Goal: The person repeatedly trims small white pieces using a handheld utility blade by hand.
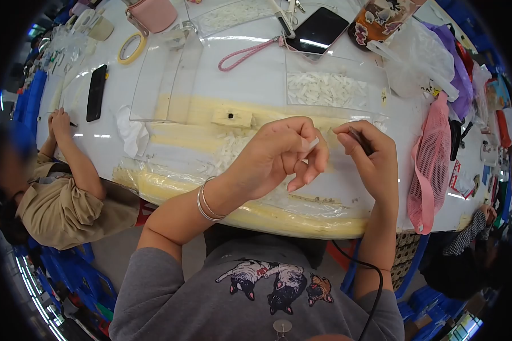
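Observation:
My left hand (284, 150) is raised over the table's near edge, thumb and forefinger pinching a small white strip (313, 143). To its right, my right hand (372, 162) is closed around a thin dark tool (358, 138), mostly hidden by the fingers, so its kind is unclear. The two hands are close together but apart. Behind the left wrist lies a loose pile of small white pieces (228, 150). Beyond it is a yellowish block (233, 117) with a dark hole. A clear tray (335, 106) behind my hands holds many similar white pieces.
A second clear tray (168, 102), a phone (318, 29) with a pink strap (242, 57), a tape roll (132, 48) and a crumpled tissue (132, 133) lie around. A pink mesh bag (429, 170) hangs at the right edge. Another person (68, 193) sits at left.

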The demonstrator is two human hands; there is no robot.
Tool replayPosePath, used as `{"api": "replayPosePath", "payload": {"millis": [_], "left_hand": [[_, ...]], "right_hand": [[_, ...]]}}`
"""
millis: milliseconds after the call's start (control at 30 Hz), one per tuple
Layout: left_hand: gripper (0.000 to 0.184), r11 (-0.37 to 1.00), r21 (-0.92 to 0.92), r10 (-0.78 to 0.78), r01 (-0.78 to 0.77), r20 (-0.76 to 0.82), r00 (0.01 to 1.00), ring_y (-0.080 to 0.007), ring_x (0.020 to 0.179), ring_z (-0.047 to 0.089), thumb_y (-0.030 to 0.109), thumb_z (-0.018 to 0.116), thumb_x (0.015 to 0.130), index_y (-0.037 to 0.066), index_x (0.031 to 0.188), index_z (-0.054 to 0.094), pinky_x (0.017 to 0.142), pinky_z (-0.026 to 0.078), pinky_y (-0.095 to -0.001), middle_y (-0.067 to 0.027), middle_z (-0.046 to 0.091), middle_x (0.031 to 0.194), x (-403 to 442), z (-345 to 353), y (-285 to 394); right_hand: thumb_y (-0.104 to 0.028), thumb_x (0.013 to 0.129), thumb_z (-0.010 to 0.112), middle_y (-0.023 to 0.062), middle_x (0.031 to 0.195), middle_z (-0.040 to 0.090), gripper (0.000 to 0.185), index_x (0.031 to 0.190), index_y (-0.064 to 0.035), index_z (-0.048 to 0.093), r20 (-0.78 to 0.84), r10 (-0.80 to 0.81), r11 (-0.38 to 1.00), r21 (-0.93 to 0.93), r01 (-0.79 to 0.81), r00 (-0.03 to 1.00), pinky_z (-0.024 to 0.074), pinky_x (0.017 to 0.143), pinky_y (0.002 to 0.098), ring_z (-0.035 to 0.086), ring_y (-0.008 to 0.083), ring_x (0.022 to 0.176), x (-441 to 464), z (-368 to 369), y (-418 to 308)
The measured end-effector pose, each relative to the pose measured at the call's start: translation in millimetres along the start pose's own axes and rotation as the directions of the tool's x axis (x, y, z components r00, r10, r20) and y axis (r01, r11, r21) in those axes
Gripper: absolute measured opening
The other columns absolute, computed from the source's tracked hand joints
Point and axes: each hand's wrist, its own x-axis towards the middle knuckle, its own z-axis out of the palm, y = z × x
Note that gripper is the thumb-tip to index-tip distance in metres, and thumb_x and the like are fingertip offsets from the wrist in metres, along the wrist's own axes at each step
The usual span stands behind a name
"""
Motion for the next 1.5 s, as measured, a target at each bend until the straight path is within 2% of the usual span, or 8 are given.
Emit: {"api": "replayPosePath", "payload": {"millis": [133,333,500,633,700,1200,1400,1500], "left_hand": [[0.012,0.991,-0.111,0.076,-0.070,0.055,0.996,-0.0124,0.062,0.047,0.013,0.049,0.093,0.009,0.084,0.043,0.045,0.040,-0.0217,-0.0182,0.059,0.092,3.4,-7.9,7.5],[0.014,0.980,-0.197,0.061,-0.044,0.080,0.995,-0.0086,0.063,0.043,0.009,0.054,0.093,0.010,0.084,0.043,0.044,0.028,-0.0199,-0.0092,0.056,0.085,8.0,-22.3,0.0],[0.012,0.962,0.257,-0.067,0.095,-0.115,0.991,-0.0036,0.058,0.038,0.015,0.058,0.099,0.009,0.092,0.049,0.047,0.025,-0.0201,0.0006,0.049,0.069,4.0,-5.3,9.7],[0.014,0.792,0.596,-0.038,0.134,-0.171,0.985,-0.0021,0.056,0.037,0.020,0.059,0.102,0.008,0.100,0.054,0.050,0.026,-0.0211,0.0051,0.045,0.063,4.7,0.6,-0.4],[0.014,0.769,0.628,-0.042,0.124,-0.143,0.989,-0.0021,0.056,0.038,0.020,0.059,0.102,0.007,0.099,0.055,0.051,0.028,-0.0219,0.0054,0.046,0.063,4.0,2.1,-2.5],[0.014,0.850,0.524,-0.049,0.051,-0.019,0.999,-0.0021,0.054,0.040,0.017,0.055,0.100,0.006,0.092,0.058,0.051,0.026,-0.0211,0.0029,0.051,0.062,0.4,2.3,-9.0],[0.014,0.880,0.456,-0.117,0.128,-0.053,0.992,-0.0012,0.052,0.038,0.018,0.056,0.100,0.006,0.092,0.059,0.048,0.023,-0.0200,0.0028,0.051,0.061,0.9,2.9,-4.0],[0.017,0.920,0.368,-0.144,0.139,-0.014,0.989,-0.0020,0.051,0.038,0.020,0.056,0.102,0.005,0.093,0.059,0.048,0.024,-0.0201,0.0018,0.053,0.064,0.6,-0.2,0.4]], "right_hand": [[-0.006,0.089,0.073,0.0074,0.085,0.069,0.013,0.101,-0.0018,0.071,-0.017,-0.062,0.967,-0.247,0.056,0.998,0.0484,0.065,0.0273,0.062,0.0150,0.070,2.5,-0.9,10.7],[-0.005,0.086,0.073,0.0090,0.092,0.069,0.014,0.100,-0.0037,0.069,-0.047,-0.064,0.945,-0.324,0.045,0.997,0.0524,0.070,0.0322,0.069,0.0229,0.080,6.7,13.9,21.4],[-0.002,0.089,0.070,0.0076,0.090,0.066,0.011,0.099,-0.0014,0.065,-0.035,-0.130,0.925,-0.364,0.109,0.991,0.0501,0.069,0.0301,0.066,0.0182,0.076,4.8,14.3,22.2],[-0.001,0.093,0.066,0.0025,0.083,0.056,0.006,0.095,-0.0001,0.060,0.011,-0.079,0.997,0.014,0.079,0.997,0.0417,0.065,0.0247,0.051,0.0100,0.070,-1.5,8.7,2.1],[0.000,0.095,0.065,0.0006,0.083,0.050,0.007,0.093,-0.0002,0.058,0.005,-0.132,0.980,0.148,0.130,0.991,0.0375,0.064,0.0226,0.043,0.0077,0.070,-6.4,13.7,-3.8],[0.005,0.092,0.064,0.0033,0.086,0.049,0.012,0.095,-0.0019,0.056,-0.081,-0.224,0.970,0.078,0.230,0.971,0.0373,0.061,0.0246,0.045,0.0103,0.069,-16.8,30.3,-7.7],[0.002,0.093,0.066,0.0035,0.087,0.051,0.010,0.100,-0.0014,0.059,-0.031,-0.236,0.955,0.176,0.238,0.971,0.0402,0.063,0.0232,0.050,0.0109,0.071,-17.3,31.6,-6.0],[-0.004,0.096,0.064,0.0038,0.086,0.052,0.019,0.114,0.0011,0.065,-0.047,-0.296,0.899,0.323,0.294,0.954,0.0411,0.063,0.0229,0.051,0.0114,0.070,-16.8,24.3,-8.5]]}}
